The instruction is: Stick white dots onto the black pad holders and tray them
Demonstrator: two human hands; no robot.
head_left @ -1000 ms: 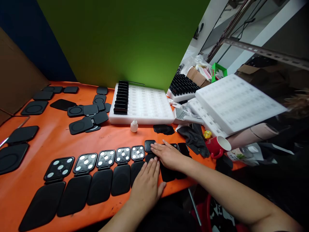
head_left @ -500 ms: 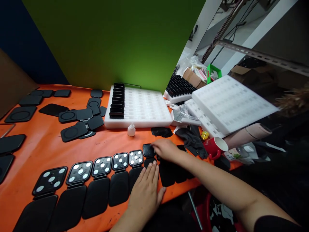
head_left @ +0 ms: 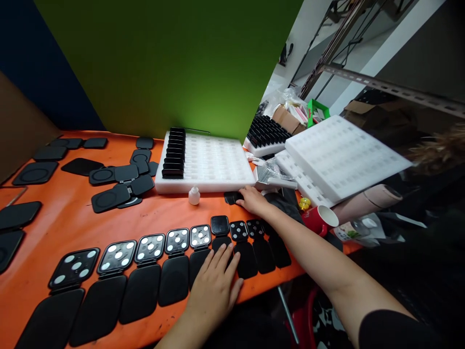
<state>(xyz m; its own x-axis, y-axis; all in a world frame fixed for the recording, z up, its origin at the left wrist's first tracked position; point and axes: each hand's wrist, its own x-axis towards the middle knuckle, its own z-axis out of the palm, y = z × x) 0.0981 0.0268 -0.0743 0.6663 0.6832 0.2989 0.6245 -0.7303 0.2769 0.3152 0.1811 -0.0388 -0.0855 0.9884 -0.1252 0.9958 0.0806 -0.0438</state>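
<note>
A row of open black hinged cases (head_left: 152,271) lies along the near edge of the orange table (head_left: 72,223); several show white dots on their upper halves. My left hand (head_left: 214,286) rests flat, fingers spread, on the lower flaps near the row's right part. My right hand (head_left: 254,200) reaches farther back and touches a small black piece (head_left: 232,197) lying in front of the white foam tray (head_left: 214,165). Whether it grips that piece I cannot tell.
A small white bottle (head_left: 193,196) stands before the foam tray, which holds a column of black parts (head_left: 173,154). Loose black pads (head_left: 119,182) lie at back left. At right are stacked foam trays (head_left: 341,155), a red mug (head_left: 321,219) and a dark cloth (head_left: 290,201).
My right hand left the row of cases and moved back to the black piece by the foam tray. Two more dotted case halves are uncovered. The left hand stayed.
</note>
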